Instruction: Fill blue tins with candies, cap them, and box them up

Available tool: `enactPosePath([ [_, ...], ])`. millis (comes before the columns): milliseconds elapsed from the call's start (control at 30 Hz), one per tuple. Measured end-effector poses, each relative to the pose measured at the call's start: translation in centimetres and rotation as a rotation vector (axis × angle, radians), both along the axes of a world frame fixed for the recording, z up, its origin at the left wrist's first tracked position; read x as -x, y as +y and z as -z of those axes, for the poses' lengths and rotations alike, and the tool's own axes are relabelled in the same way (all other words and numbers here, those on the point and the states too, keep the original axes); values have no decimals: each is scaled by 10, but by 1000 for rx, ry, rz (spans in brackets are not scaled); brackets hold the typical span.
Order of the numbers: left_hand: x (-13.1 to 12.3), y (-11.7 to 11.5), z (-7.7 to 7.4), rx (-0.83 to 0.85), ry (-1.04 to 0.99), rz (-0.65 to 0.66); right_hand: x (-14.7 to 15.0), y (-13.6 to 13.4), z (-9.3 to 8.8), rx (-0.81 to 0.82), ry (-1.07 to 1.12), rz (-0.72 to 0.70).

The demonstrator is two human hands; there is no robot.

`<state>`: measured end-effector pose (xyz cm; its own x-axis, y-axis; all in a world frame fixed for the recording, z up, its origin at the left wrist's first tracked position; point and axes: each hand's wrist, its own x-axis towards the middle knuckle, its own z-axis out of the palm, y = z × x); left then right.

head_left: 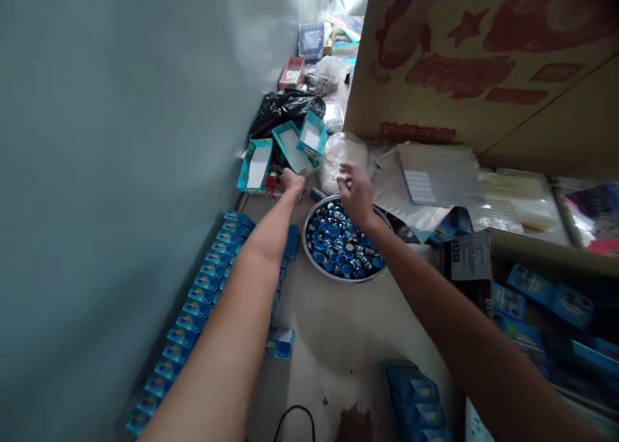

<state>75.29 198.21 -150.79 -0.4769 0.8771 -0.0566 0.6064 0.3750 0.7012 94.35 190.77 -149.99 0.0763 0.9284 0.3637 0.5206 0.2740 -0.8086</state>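
Note:
Both my arms stretch forward over the floor. My left hand [292,181] is closed at the edge of an open teal carton [291,146], one of three open teal cartons by the wall; what its fingers hold is hidden. My right hand [355,192] hovers over the far rim of a round metal bowl [309,256] filled with several small blue-capped jars [338,245]. Its fingers are curled and slightly apart, and nothing shows in them.
Several closed blue boxes [203,293] line the grey wall at left. One blue box [280,342] lies on the floor and more [416,397] sit at bottom centre. A large cardboard box [483,61], plastic bags [283,110] and clear wrappers [425,184] crowd the far side.

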Motion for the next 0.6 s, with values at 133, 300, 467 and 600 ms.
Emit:
enactPosePath([
  [133,-9,-1,4,90,28,25,49,98,-4,34,-173,-30],
  [300,7,-31,-37,183,249,212,65,106,-28,222,-396,-121],
  [467,60,-137,-93,112,347,430,-2,-29,-73,30,-682,-147],
  [600,77,-309,-113,340,262,679,-65,-234,-99,19,-637,-144],
])
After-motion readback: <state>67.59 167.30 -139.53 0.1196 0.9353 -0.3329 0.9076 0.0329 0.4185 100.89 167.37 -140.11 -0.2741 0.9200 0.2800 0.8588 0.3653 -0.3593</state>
